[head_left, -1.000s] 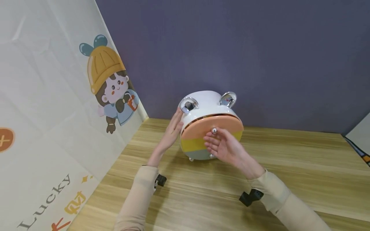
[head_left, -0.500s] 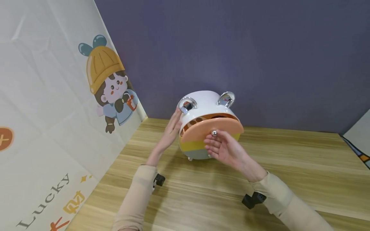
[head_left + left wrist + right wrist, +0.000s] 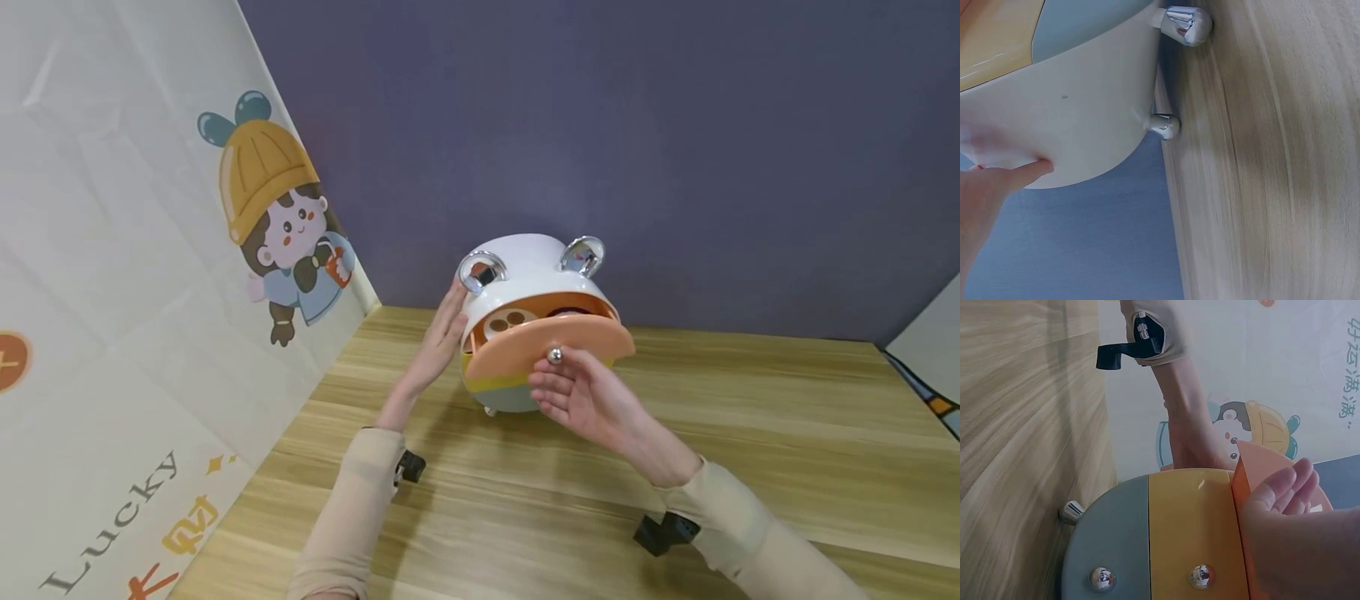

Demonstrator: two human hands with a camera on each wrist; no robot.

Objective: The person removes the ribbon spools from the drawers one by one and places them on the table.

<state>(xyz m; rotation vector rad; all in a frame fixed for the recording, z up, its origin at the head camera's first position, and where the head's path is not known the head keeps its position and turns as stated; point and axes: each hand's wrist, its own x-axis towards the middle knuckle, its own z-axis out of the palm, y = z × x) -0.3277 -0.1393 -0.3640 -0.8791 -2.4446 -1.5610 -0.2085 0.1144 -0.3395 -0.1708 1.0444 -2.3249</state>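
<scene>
A rounded white storage box (image 3: 517,262) with two silver ears stands near the table's back. Its front has an orange flap (image 3: 506,346) above a yellow drawer (image 3: 1191,525) and a grey-blue one (image 3: 1116,537). The flap tilts forward from the top. My right hand (image 3: 588,400) pinches the flap's silver knob (image 3: 554,356) by the fingertips; in the right wrist view the hand hides that knob. Against the box's left side rests my left hand (image 3: 438,342), its fingers straight and its thumb pressing the white wall. A pale disc with brown dots (image 3: 508,321) shows inside.
The wooden table (image 3: 495,517) extends in front of the box and to both sides. A dark blue-grey wall (image 3: 600,125) rises right behind it. At left hangs a white sheet with a printed cartoon child (image 3: 292,225). Short silver feet (image 3: 1188,26) lift the box.
The orange flap has swung from nearly closed to tilted well forward, exposing the orange inside. My right hand has moved slightly down with the knob; my left hand stays on the box's side.
</scene>
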